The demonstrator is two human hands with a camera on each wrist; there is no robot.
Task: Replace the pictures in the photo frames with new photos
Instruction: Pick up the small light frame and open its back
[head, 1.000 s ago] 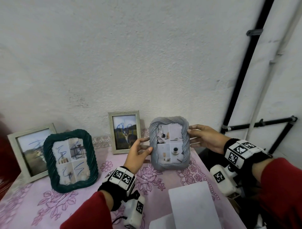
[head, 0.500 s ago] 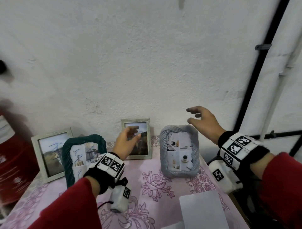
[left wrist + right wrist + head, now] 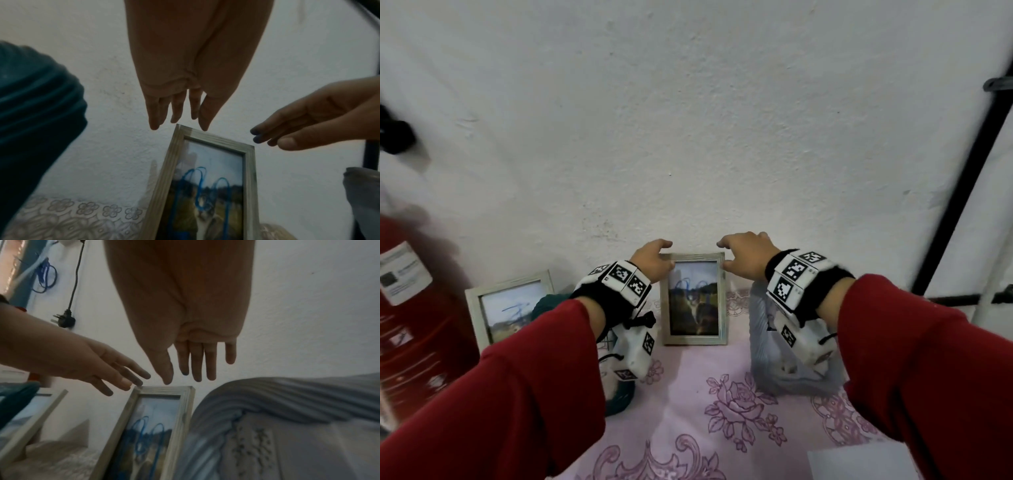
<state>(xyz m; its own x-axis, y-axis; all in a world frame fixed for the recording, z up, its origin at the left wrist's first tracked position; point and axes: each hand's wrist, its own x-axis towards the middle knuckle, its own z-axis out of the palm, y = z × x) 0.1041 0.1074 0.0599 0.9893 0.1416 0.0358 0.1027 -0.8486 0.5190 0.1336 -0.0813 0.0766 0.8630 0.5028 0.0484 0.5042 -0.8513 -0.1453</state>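
From my station I count 4 frames along the far edge of the surface, against the white wall. Going left to right: a red cabinet stands off the left end; then a pale wooden frame with a blue scribble across its landscape photo; then a dark green rope frame, mostly hidden behind my left sleeve. My left hand hovers at the top left corner of the middle wooden frame, fingers loosely spread and holding nothing; the left wrist view shows the tips just above the wood, not yet gripping. That frame stands upright against the wall, its cat photo scribbled in blue. My right hand hovers by its top right corner, equally relaxed and empty. To the right stands the grey rope frame, which in the right wrist view holds an unmarked picture, so I judge 1 frame done and 3 left, this middle one next. A pink floral cloth covers the surface, a white sheet lies at the near right, and a black pipe runs up the right wall.
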